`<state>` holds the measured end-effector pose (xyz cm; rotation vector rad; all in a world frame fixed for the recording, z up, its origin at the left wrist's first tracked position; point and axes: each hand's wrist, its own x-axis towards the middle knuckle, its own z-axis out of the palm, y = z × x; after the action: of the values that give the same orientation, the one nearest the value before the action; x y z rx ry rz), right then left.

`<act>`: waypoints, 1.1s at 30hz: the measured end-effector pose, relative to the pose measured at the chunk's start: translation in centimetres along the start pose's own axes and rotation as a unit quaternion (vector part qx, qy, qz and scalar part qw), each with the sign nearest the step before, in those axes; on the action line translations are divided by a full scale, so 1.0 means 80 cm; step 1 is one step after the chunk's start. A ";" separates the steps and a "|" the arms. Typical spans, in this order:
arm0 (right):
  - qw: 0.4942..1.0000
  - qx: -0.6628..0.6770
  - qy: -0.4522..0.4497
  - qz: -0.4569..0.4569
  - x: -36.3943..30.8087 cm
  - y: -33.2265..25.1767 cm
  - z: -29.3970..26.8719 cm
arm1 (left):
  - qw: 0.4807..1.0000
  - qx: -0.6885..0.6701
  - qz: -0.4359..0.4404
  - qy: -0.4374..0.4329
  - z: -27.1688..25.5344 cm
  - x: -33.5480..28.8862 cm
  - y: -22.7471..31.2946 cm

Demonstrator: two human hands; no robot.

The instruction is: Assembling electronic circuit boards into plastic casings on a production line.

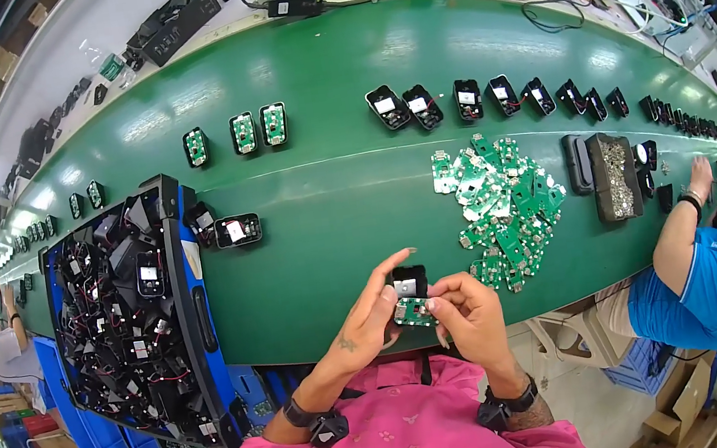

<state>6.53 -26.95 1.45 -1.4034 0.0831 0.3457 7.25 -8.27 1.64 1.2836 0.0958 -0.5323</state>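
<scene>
Near the front edge of the green table, my left hand (366,313) grips a black plastic case (409,274) by its left side, its index finger stretched along the far end. A small green circuit board (411,311) lies against the near part of the case, slightly tilted. My right hand (471,307) pinches the board's right edge between thumb and fingers. Both hands are close together, and the palm side of each is partly hidden. Beyond my right hand is a loose pile of green circuit boards (502,204).
A blue-edged bin (192,275) full of black cases with wires stands at left, two cases (238,231) beside it. Cases with boards (243,134) and open black cases (469,100) line the far side. A tray of small metal parts (615,179) and a co-worker's arm (682,210) are right.
</scene>
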 end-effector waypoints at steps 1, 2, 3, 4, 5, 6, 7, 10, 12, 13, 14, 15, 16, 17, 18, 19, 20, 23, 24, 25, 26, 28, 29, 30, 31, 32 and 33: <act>0.999 -0.035 0.010 -0.010 0.001 0.005 0.001 | 0.999 -0.040 0.017 -0.014 -0.002 0.002 -0.007; 0.997 -0.070 0.019 -0.020 0.002 0.007 0.002 | 0.996 -0.080 0.034 -0.027 -0.003 0.004 -0.010; 0.997 -0.070 0.018 -0.021 0.003 0.004 0.005 | 0.996 -0.081 0.036 -0.027 -0.005 0.001 -0.011; 0.990 -0.127 0.023 -0.064 0.004 0.001 0.009 | 0.999 0.008 0.035 -0.039 -0.001 -0.002 0.002; 0.977 -0.182 0.028 -0.106 0.005 -0.002 0.011 | 0.993 0.097 0.034 -0.051 0.001 -0.004 0.009; 0.977 -0.183 0.027 -0.106 0.006 -0.003 0.012 | 0.993 0.097 0.035 -0.049 0.001 -0.004 0.007; 0.943 -0.263 0.063 -0.192 0.008 -0.004 0.013 | 0.994 0.091 0.028 -0.046 -0.001 -0.004 0.004; 0.931 -0.271 0.065 -0.234 0.004 -0.012 0.017 | 0.997 0.063 0.033 -0.022 0.000 -0.003 -0.003; 0.960 -0.203 0.032 -0.190 -0.004 -0.017 0.021 | 0.998 0.040 0.043 -0.001 0.001 -0.007 -0.003; 0.990 -0.090 0.016 -0.104 -0.006 -0.019 0.023 | 0.999 0.038 0.036 0.005 0.002 -0.007 0.000; 1.000 0.024 0.000 -0.016 -0.007 -0.020 0.025 | 0.999 0.037 0.030 0.012 0.002 -0.007 0.002; 1.000 0.023 0.001 -0.017 -0.007 -0.018 0.025 | 0.999 0.036 0.031 0.011 0.003 -0.006 -0.001; 0.999 0.050 -0.010 -0.021 -0.005 -0.015 0.026 | 0.994 0.085 0.066 0.008 0.003 -0.005 -0.005; 0.997 0.076 -0.021 -0.025 -0.005 -0.013 0.026 | 0.986 0.134 0.101 0.005 0.004 -0.005 -0.007; 0.997 0.075 -0.021 -0.025 -0.006 -0.014 0.027 | 0.986 0.133 0.102 0.005 0.004 -0.007 -0.007; 0.996 0.092 -0.010 -0.016 -0.007 -0.014 0.028 | 0.987 0.125 0.105 0.001 0.003 -0.008 -0.007; 0.994 0.108 0.001 -0.007 -0.008 -0.016 0.028 | 0.987 0.116 0.109 -0.003 0.003 -0.008 -0.006; 0.991 -0.092 -0.001 -0.095 -0.010 -0.027 0.028 | 0.992 0.057 0.112 0.009 0.005 -0.010 -0.008; 0.991 -0.092 -0.002 -0.094 -0.009 -0.030 0.028 | 0.992 0.057 0.112 0.011 0.007 -0.011 -0.008; 0.964 -0.200 0.015 -0.177 -0.007 -0.033 0.028 | 0.983 0.099 0.153 0.030 0.011 -0.012 -0.006; 0.917 -0.305 0.031 -0.256 -0.006 -0.036 0.028 | 0.970 0.141 0.194 0.049 0.012 -0.013 -0.006; 0.904 -0.345 0.022 -0.251 -0.009 -0.051 0.027 | 0.968 0.138 0.203 0.054 0.011 -0.014 -0.007; 0.889 -0.385 0.013 -0.246 -0.009 -0.056 0.027 | 0.966 0.136 0.212 0.058 0.011 -0.014 -0.007; 0.890 -0.385 0.013 -0.245 -0.008 -0.058 0.025 | 0.966 0.136 0.212 0.058 0.010 -0.013 -0.005; 0.893 -0.381 -0.021 -0.240 -0.006 -0.059 0.022 | 0.957 0.153 0.241 0.051 0.010 -0.012 -0.003; 0.895 -0.376 -0.056 -0.234 -0.005 -0.061 0.020 | 0.947 0.170 0.269 0.044 0.010 -0.012 -0.002; 0.895 -0.376 -0.055 -0.233 -0.003 -0.062 0.020 | 0.947 0.170 0.268 0.043 0.009 -0.011 -0.003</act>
<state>7.51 -26.05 6.52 -2.1007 -0.5305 0.0397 6.20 -8.69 1.98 1.5931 -0.2803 -0.0195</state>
